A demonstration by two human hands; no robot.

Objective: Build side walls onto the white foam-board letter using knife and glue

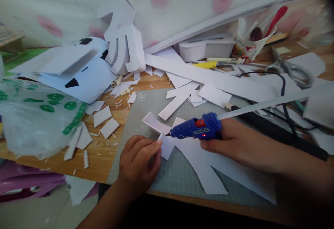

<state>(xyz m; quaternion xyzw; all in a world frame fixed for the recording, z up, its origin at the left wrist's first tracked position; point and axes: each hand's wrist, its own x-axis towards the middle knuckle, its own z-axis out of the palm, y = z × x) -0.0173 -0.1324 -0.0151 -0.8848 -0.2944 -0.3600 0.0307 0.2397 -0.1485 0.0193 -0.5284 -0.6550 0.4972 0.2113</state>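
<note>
Left hand (pixel 139 160): thumb and fingers pinching a white piece (pixel 167 149)
Right hand (pixel 236 142): wrapped around the blue glue gun (pixel 200 128), which points left at that piece
Cutting mat (pixel 141 109): near middle, beneath the white piece

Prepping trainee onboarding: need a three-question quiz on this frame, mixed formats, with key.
1. Which tool does the right hand hold?
2. True or false: the left hand holds the plastic bag.
3. Fill in: the scissors lie toward the ___ side of the picture.

Key:
1. A blue glue gun.
2. False; it holds a white piece by the nozzle.
3. Right.
</note>
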